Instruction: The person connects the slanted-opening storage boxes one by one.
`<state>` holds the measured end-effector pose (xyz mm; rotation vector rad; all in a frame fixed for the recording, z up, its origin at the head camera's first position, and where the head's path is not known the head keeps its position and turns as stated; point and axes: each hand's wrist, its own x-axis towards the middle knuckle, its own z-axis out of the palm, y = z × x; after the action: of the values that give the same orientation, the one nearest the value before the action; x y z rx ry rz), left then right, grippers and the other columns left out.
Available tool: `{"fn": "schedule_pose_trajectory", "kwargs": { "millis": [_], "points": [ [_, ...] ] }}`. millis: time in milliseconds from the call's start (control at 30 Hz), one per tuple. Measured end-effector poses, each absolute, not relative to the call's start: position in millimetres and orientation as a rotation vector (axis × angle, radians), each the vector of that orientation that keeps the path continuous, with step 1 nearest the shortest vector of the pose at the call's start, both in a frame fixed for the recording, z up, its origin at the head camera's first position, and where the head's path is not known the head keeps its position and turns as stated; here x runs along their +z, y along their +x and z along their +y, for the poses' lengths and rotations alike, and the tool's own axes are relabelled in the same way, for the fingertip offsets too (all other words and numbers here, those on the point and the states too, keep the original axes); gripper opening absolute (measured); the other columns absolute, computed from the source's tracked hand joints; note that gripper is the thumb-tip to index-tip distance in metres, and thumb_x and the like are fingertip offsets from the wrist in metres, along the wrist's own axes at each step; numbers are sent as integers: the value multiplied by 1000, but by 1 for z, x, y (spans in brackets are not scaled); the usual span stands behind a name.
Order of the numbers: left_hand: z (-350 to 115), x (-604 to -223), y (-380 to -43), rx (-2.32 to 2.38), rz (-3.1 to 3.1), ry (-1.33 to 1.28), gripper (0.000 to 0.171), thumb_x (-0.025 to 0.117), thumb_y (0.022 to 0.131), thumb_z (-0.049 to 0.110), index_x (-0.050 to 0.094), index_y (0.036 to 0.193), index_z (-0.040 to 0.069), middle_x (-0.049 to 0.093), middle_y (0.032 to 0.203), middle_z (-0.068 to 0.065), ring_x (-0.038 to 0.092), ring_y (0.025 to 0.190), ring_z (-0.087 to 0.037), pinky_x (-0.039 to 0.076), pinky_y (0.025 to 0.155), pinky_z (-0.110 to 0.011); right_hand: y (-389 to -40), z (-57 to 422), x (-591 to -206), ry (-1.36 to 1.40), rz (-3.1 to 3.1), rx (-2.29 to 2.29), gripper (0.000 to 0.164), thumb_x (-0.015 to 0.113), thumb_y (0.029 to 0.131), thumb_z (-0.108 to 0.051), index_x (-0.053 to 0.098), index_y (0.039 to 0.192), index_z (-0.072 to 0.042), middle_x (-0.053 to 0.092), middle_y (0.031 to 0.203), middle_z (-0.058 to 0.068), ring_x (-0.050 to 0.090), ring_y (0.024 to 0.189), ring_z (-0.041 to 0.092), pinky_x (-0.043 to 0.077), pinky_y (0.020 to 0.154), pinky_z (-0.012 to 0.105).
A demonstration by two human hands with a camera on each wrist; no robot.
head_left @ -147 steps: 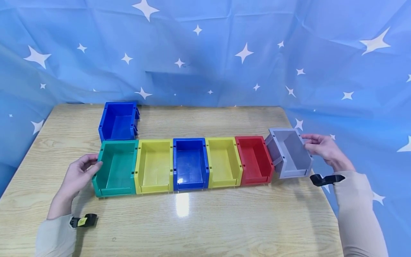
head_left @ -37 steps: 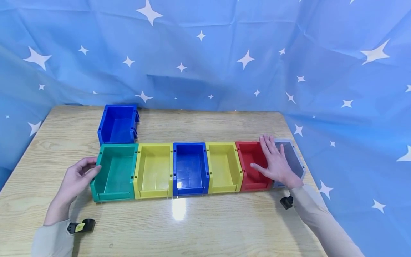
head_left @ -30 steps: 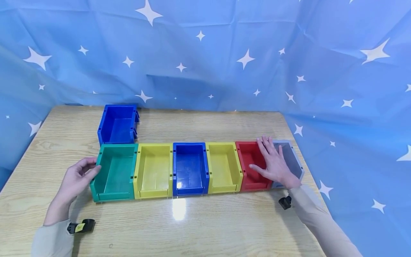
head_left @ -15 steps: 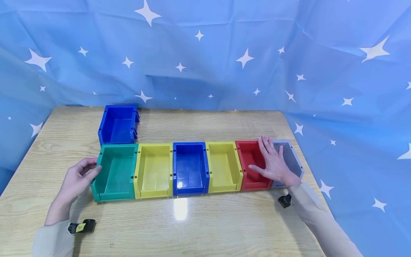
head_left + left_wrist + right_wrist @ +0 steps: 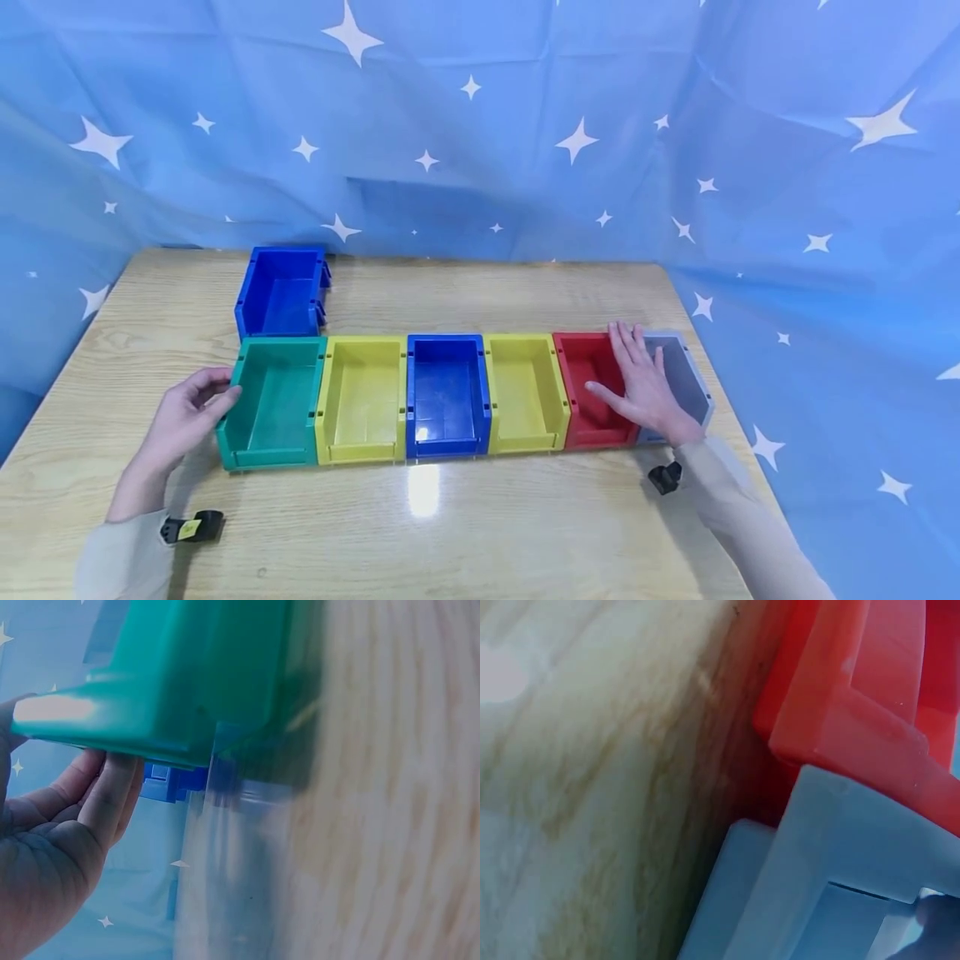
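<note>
A green storage bin [image 5: 276, 400] heads the left end of a row of open-fronted plastic bins. My left hand [image 5: 183, 417] pinches its left wall, thumb on the rim and fingers against the outer side, as the left wrist view confirms. To the right follow a yellow bin [image 5: 366, 400], a blue bin [image 5: 444, 392], a second yellow bin [image 5: 521, 387], a red bin [image 5: 581, 367] and a grey bin [image 5: 682, 375]. My right hand [image 5: 643, 387] lies spread over the red and grey bins' shared edge, fingers straight, hiding part of both.
Another blue bin [image 5: 283, 292] stands behind the green one, near the table's back left. The wooden table [image 5: 480, 533] ends just right of the grey bin. A blue star-patterned cloth [image 5: 465, 125] hangs behind and at the sides.
The grey bin has gone from tilted and held by my right hand to level against the red bin. My right hand let go of its right wall and moved left. The left hand stays put.
</note>
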<state>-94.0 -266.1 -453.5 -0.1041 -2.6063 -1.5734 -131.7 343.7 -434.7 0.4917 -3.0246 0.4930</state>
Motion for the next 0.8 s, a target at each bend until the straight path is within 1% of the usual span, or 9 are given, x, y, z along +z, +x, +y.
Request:
{"fn": "schedule_pose_trajectory", "kwargs": {
  "millis": [67,133,233,300,367,500,600,700,800],
  "points": [
    [-267,-454,-94,-1575,-2615,-102,28,55,93,4,51,113,-16,53,94,25,50,86,11,46,69,-5,-130,345,-435,483,-3001,537,90,56,88,-48,6,151,-9,11,154,20,0,140,40,2,102,74],
    [-267,-455,-93,-1575,-2618,-95,28,55,93,3,51,113,-16,53,94,25,51,85,11,46,69,-5,-131,345,-435,477,-2933,601,82,54,91,-43,13,150,-6,18,152,22,5,140,40,5,103,72],
    [-267,-455,-93,-1560,-2624,-91,29,55,93,5,51,114,-15,52,94,24,50,85,11,46,69,-5,-134,347,-430,448,-2754,726,62,54,94,-31,34,143,1,36,143,25,22,136,41,18,105,67],
    [-266,-455,-93,-1558,-2623,-98,29,55,93,5,51,114,-15,52,94,24,50,85,11,46,69,-5,-137,347,-423,405,-2659,813,49,54,95,-23,45,135,3,45,135,26,35,128,43,29,99,63],
    [-266,-453,-94,-1560,-2623,-102,30,55,94,7,51,114,-15,52,95,23,50,86,11,46,69,-5,-142,347,-413,340,-2613,913,41,54,95,-20,52,130,3,51,129,24,45,119,42,38,95,59],
    [-266,-451,-93,-1562,-2626,-92,30,54,94,9,50,113,-14,53,95,21,50,85,9,46,69,-5,-153,342,-394,221,-2651,1048,40,55,95,-25,54,129,-3,55,125,17,52,112,33,46,91,50],
    [-266,-452,-93,-1562,-2626,-86,30,54,95,9,50,113,-14,53,94,21,51,85,9,46,69,-5,-162,331,-384,201,-2683,1083,40,55,96,-27,55,129,-5,56,124,14,52,111,28,49,90,35],
    [-266,-453,-94,-1575,-2614,-90,29,54,94,8,50,113,-14,53,94,22,51,85,9,46,69,-5,-169,316,-376,214,-2694,1119,39,55,95,-27,56,129,-6,58,123,12,54,108,25,47,85,19],
    [-265,-454,-95,-1592,-2600,-105,29,55,93,5,50,113,-16,53,93,23,51,85,10,46,69,-5,-177,301,-369,241,-2693,1161,39,56,95,-27,56,127,-6,59,121,12,54,107,24,44,82,13]
  ]
}}
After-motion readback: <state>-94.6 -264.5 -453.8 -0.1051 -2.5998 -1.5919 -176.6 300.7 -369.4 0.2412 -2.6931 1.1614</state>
